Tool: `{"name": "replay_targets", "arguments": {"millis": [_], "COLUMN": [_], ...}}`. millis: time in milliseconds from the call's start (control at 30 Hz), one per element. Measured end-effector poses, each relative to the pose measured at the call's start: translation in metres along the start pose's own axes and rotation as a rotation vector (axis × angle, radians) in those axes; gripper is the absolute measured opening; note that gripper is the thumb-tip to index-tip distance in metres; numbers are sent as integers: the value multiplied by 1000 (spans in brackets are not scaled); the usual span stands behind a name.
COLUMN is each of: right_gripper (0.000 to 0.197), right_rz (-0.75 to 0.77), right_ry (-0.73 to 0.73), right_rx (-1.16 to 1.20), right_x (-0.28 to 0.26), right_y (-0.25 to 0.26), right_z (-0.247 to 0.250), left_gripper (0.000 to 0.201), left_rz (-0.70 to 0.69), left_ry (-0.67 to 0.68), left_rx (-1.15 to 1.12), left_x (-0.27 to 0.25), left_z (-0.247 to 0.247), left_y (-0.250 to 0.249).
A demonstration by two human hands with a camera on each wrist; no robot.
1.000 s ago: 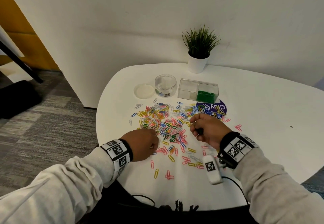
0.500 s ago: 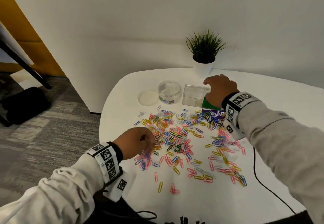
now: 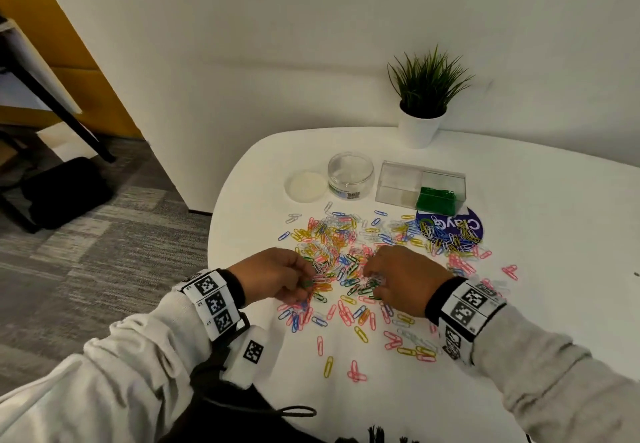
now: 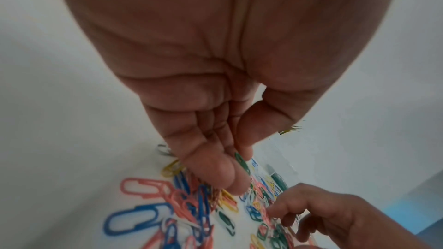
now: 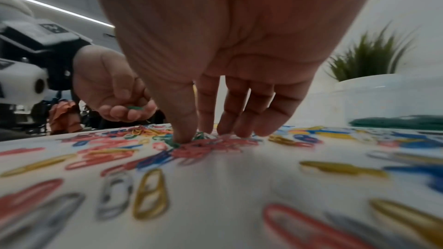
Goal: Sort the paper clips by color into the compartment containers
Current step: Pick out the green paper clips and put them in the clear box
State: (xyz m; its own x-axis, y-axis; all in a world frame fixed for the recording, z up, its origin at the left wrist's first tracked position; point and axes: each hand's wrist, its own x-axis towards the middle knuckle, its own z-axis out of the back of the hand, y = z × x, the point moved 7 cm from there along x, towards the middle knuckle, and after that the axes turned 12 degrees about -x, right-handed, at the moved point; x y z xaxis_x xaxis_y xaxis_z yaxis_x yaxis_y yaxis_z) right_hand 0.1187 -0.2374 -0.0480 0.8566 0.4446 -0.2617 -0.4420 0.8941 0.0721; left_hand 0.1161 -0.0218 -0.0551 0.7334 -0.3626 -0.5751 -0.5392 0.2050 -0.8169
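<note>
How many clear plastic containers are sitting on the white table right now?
2: a round clear plastic tub beside its loose white lid, and right of it a rectangular clear compartment box holding green paper clips. None seems hidden.

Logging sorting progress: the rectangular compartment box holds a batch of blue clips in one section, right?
Not blue. The clips in the compartment box are green clips, filling one front section; the head view shows this.

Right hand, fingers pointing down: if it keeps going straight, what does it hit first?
The right hand points its fingertips down into the loose paper clips. They look already in contact with a cluster of green clips and red ones, so those come first, then the table under them.
</note>
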Motion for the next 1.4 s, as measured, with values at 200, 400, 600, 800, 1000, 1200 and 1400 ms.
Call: {"name": "replay_targets", "arguments": {"millis": [200, 400, 600, 800, 1000, 1200, 1400], "right_gripper": [49, 19, 9, 7, 12, 7, 10], "right_rz": [-71, -83, -143, -149, -167, -164, -366], "right_ry": [-8, -76, -59, -103, -125, -211, -349], "right_rx": [64, 64, 41, 35, 9, 62, 817], "right_x": [-19, -17, -14, -16, -16, -25, -43], "right_y": [-8, -3, -6, -11, -14, -11, -34], "right_z": [0, 3, -2, -3, -1, 12, 28], "left_gripper": [20, 8, 25, 31, 16, 19, 13], "left_rz": [-70, -320, -342, -377, -388, -450, -202], "left_ry": [-24, -97, -89, -79, -68, -48, -146], "left_rx": [138, 869, 1203, 1206, 1291, 1335, 337], "left_x": [3, -8, -1, -1, -1, -6, -2], "left_z": [-1, -30, -47, -45, -43, -49, -6], "left_y": [-3, -26, -13, -13, -12, -14, -26]}}
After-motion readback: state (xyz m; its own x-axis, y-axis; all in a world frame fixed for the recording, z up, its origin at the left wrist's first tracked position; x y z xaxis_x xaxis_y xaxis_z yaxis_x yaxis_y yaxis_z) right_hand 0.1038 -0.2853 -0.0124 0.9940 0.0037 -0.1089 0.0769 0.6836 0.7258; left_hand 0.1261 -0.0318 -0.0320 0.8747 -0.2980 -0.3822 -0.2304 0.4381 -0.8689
